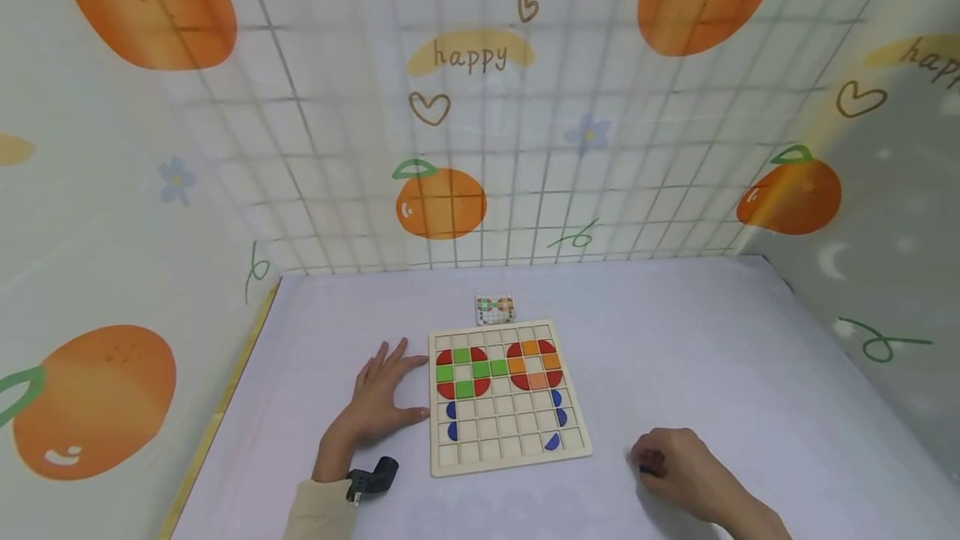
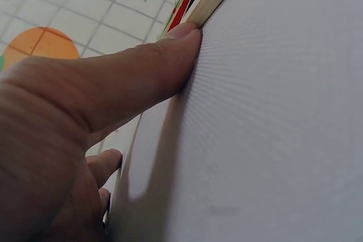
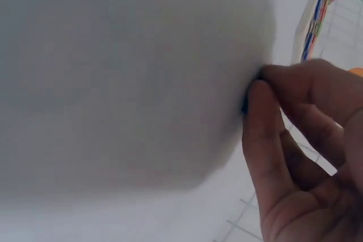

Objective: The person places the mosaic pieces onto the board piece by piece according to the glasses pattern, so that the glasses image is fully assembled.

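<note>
A pale wooden grid board (image 1: 495,450) lies on the table, with red, green, orange and blue pieces set in its squares. My left hand (image 1: 378,402) rests at the board's left side, fingers spread, the thumb and index fingertips right at its edge. In the left wrist view the thumb (image 2: 142,75) meets the board's side. To the right of the board, low over the table, my right hand (image 1: 678,469) pinches a small dark blue piece (image 3: 245,105) between thumb and fingertips. Most of that piece is hidden by the fingers.
A small pattern card (image 1: 495,309) with a matching coloured design lies just behind the board. A black wrist device (image 1: 373,477) sits at the left wrist. Curtains printed with oranges (image 1: 441,203) hang over a wire grid at the table's back.
</note>
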Action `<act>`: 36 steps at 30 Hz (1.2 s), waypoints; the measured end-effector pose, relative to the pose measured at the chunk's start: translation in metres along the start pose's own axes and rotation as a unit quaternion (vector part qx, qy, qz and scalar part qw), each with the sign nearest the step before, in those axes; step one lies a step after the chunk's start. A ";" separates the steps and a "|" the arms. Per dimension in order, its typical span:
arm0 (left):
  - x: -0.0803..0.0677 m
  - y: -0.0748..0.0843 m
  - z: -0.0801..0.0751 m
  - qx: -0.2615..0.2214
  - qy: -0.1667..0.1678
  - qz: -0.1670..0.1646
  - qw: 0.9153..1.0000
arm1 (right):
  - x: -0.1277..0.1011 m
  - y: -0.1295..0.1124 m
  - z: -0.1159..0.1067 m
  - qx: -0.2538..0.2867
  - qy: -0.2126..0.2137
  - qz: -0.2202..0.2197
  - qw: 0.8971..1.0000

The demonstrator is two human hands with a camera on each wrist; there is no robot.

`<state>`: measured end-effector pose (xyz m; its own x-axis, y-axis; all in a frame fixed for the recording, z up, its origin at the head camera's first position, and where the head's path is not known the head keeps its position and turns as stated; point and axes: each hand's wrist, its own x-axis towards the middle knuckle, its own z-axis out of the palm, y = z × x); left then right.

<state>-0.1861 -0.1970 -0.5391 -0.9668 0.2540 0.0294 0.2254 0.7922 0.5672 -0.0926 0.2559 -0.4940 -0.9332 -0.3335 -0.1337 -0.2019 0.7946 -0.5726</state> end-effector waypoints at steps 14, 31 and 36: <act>0.001 0.004 -0.003 0.004 -0.015 -0.011 1.000 | 0.021 -0.023 0.004 0.018 -0.003 -0.070 0.997; 0.001 0.002 -0.004 -0.001 -0.017 -0.010 1.000 | 0.108 -0.154 0.078 0.032 -0.042 -0.152 0.987; 0.001 0.000 -0.005 -0.003 -0.021 -0.010 1.000 | 0.110 -0.159 0.093 0.036 -0.025 -0.123 0.991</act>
<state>-0.1876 -0.1995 -0.5352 -0.9652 0.2608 -0.0175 0.2041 0.7937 0.5731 -0.1356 0.0457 -0.4935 -0.8422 -0.5387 -0.0223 -0.3979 0.6490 -0.6484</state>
